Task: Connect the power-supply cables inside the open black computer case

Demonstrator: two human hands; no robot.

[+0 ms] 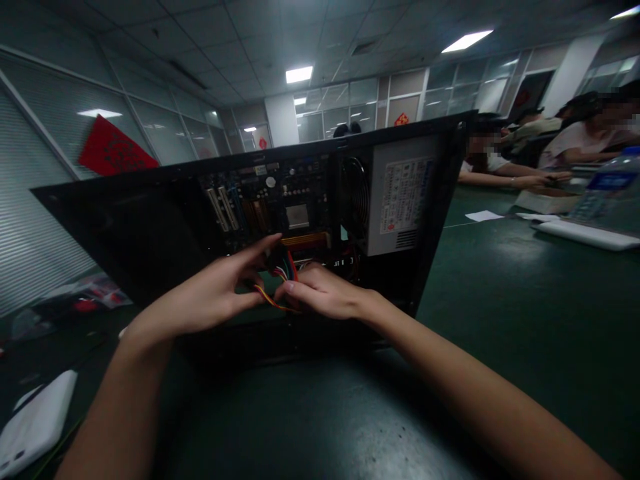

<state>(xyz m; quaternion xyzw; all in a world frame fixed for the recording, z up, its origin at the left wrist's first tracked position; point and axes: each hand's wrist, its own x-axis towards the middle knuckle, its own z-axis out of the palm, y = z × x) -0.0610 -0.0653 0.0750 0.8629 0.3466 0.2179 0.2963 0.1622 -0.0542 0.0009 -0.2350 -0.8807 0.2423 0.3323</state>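
Note:
An open black computer case (pixel 125 227) stands on the dark green table (pixel 500 300), its motherboard (pixel 280 193) and grey power supply (pixel 405 197) facing me. Both my hands are at the lower edge of the opening. My left hand (pixel 210 297) pinches a bundle of red, yellow and black cables (pixel 280 277) between thumb and fingers, with the index finger stretched toward the board. My right hand (pixel 323 293) is curled closed on the same cable bundle from the right. The cable's connector is hidden behind my fingers.
A white device (pixel 35 427) lies at the table's near left. A water bottle (pixel 607 193) and a white keyboard (pixel 585 235) are at the far right, with papers (pixel 483 215). Other people (pixel 575 143) sit at the far right end.

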